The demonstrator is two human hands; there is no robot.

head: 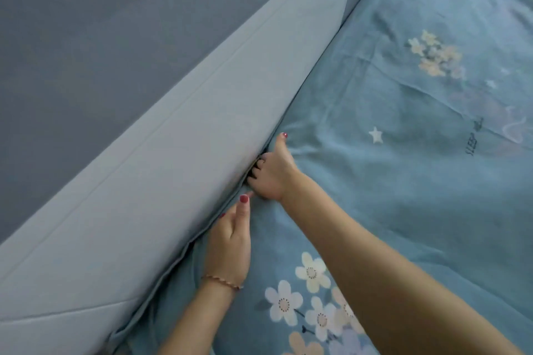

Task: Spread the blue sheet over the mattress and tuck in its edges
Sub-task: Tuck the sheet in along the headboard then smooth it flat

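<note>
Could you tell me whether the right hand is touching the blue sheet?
Touching. In the head view the right hand lies on the blue sheet, its fingers pushed into the crease beside the grey padded panel.

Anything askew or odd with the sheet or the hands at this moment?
Nothing stands out. The blue sheet lies spread with ordinary creases, and the left hand and right hand push its edge into the gap beside the grey padded panel.

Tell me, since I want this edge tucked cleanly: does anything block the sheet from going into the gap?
Nothing visible does. Both the left hand and right hand are already on the blue sheet, fingers pushing it into the gap beside the grey padded panel.
</note>
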